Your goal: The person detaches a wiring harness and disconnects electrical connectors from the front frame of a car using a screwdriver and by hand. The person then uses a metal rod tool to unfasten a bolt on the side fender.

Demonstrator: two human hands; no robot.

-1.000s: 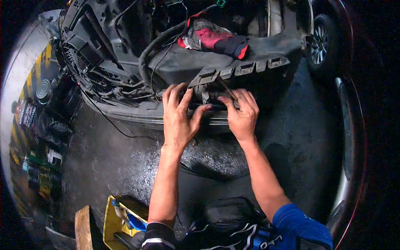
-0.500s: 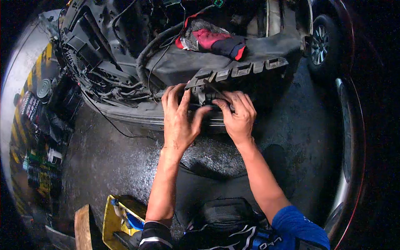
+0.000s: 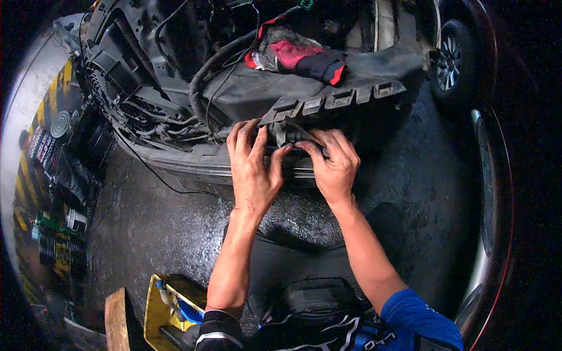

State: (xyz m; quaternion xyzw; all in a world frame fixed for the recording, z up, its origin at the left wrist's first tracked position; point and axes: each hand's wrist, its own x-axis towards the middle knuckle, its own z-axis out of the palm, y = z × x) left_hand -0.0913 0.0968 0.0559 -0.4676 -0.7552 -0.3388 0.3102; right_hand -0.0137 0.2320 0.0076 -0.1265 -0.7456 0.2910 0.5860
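Moved: right hand (image 3: 338,169), slightly leftward. Left hand (image 3: 254,175), centre: fingers curled, thumb beside small fitting (image 3: 281,136); grip cannot be told. Right: pinching dark rod (image 3: 304,130), mostly hidden. Fitting: frame centre, below slotted strip (image 3: 311,107). Step, judged: two-handed fingertip work; next move calls for steadiness.

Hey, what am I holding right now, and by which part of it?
Your left hand and right hand meet around a dark part beneath the slotted strip. Your fingers hide the contact, so the exact hold can't be told.
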